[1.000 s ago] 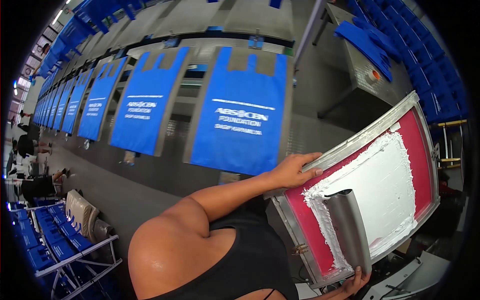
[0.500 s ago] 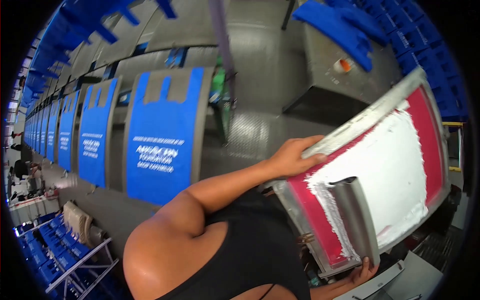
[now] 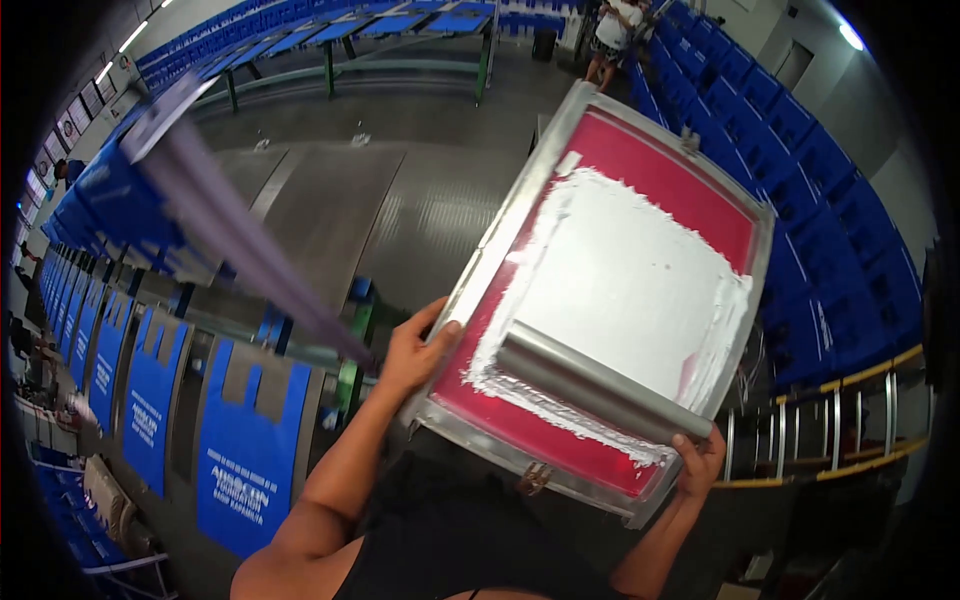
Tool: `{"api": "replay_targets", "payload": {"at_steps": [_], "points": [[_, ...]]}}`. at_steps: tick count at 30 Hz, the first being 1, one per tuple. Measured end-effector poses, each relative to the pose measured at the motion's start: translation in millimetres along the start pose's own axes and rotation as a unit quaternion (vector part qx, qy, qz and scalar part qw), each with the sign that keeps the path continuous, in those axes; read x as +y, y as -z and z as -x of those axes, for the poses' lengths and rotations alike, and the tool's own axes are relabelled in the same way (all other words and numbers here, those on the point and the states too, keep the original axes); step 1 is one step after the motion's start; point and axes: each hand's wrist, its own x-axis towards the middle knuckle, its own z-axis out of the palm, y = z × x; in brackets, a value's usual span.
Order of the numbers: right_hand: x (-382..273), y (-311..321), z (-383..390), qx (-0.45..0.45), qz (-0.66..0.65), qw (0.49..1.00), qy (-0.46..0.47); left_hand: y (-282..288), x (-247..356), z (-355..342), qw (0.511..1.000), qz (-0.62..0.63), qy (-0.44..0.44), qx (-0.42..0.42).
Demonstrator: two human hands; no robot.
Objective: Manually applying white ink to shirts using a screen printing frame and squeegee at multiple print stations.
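Observation:
I hold a silk-screen frame [image 3: 519, 215] tilted up in front of me, its metal rim set around red mesh with a broad patch of thick white ink [image 3: 640, 270]. Across the lower part of the ink lies a long grey metal squeegee [image 3: 600, 385]. My left hand [image 3: 415, 352] is closed on the left rim, thumb on top. At the lower right rim my right hand [image 3: 700, 460] is closed, its thumb against the squeegee's end; its other fingers are partly hidden. A hinge clamp [image 3: 535, 478] sits on the near rim.
Blue printed bags [image 3: 250, 440] lie on a row of boards at the left. A purple-grey post [image 3: 250, 240] slants in front of a metal table [image 3: 330, 190]. Racks of blue bags [image 3: 800, 150] and a yellow-edged ladder [image 3: 860, 440] stand right. Another person [image 3: 613, 35] is far back.
My view has swung up and to the right. The frame now sits nearer the middle of the view and is turned differently, with both hands still at its rims.

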Motion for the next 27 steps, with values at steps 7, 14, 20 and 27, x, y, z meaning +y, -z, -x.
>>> {"api": "replay_targets", "payload": {"at_steps": [7, 14, 20, 27], "points": [[1.2, -2.6, 16.0, -0.018, 0.003, 1.000, 0.003, 0.8, -10.1, 7.3, 0.998, 0.040, -0.001, 0.044], [-15.2, 3.9, 23.9, -0.007, 0.029, 1.000, 0.002, -3.5, -0.6, 27.1, 0.998, 0.031, 0.023, 0.042], [-11.8, 10.8, 13.2, -0.014, 0.004, 1.000, -0.021, -17.0, 3.4, 35.9, 0.999, 0.010, 0.024, 0.037], [11.8, 53.9, -26.0, -0.090, 0.004, 0.996, 0.014, -45.2, 31.3, 75.9, 0.993, -0.032, 0.024, 0.111]]}}
